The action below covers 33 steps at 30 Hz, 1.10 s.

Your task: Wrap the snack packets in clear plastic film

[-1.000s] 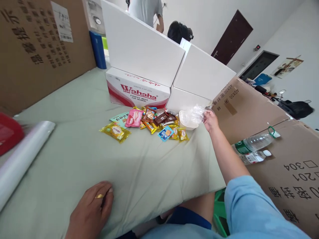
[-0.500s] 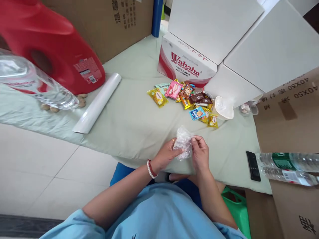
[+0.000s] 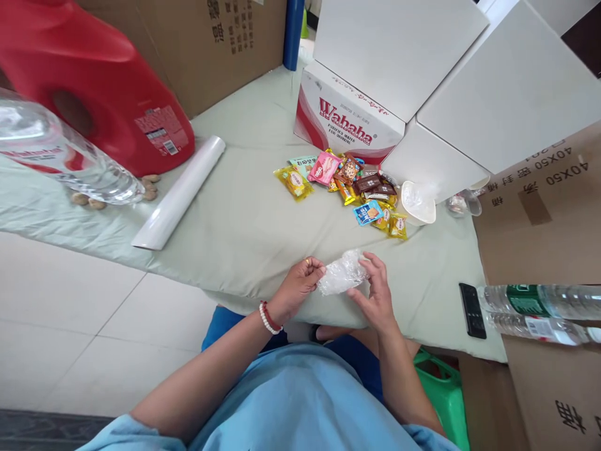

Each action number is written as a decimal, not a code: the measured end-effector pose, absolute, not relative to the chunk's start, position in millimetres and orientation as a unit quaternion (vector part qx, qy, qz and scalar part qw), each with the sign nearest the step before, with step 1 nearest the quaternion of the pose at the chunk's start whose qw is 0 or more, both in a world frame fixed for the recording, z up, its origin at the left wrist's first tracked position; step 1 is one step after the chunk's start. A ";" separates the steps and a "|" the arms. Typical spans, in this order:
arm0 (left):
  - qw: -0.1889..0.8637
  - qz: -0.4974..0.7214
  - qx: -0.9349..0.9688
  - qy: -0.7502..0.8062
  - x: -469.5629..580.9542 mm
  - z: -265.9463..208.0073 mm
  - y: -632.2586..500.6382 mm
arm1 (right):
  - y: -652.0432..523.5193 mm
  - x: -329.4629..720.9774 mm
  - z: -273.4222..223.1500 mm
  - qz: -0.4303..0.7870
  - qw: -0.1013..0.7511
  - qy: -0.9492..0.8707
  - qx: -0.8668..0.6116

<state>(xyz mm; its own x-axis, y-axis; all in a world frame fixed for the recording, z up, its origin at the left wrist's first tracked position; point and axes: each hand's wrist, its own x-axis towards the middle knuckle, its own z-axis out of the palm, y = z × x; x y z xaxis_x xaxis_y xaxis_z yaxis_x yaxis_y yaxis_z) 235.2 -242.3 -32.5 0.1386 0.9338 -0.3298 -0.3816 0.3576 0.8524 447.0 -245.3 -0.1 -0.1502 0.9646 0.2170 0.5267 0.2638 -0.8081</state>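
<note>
A crumpled clear plastic bag [image 3: 342, 274] stretches between my hands, just above the front part of the table. My left hand [image 3: 298, 285] is closed, pinching the bag's left end between thumb and fingers. At its other end, my right hand [image 3: 375, 291] is open, thumb and fingers spread, with the fingertips at or very near the plastic. Beyond the hands lies a pile of wrapped snacks [image 3: 369, 183], with a blue packet [image 3: 369, 213] nearest me. Right of the pile stands a white bowl [image 3: 425, 216] with clear plastic inside.
On the left are a white roll [image 3: 181, 194], a large water bottle [image 3: 70, 150] and a red jug [image 3: 107, 81]. A Wahaha carton [image 3: 347, 116] and white boxes [image 3: 399, 50] stand behind. A black phone-like object [image 3: 472, 310] and two bottles [image 3: 535, 300] lie at right.
The plastic bag has been drawn out sideways. My left hand has shifted slightly left with its end, while my right hand has loosened from a pinch to spread fingers.
</note>
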 end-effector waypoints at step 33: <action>0.361 0.479 0.627 0.498 238.8 -14.3 -254.2 | -250.7 444.3 9.7 0.666 0.417 -0.362 -0.502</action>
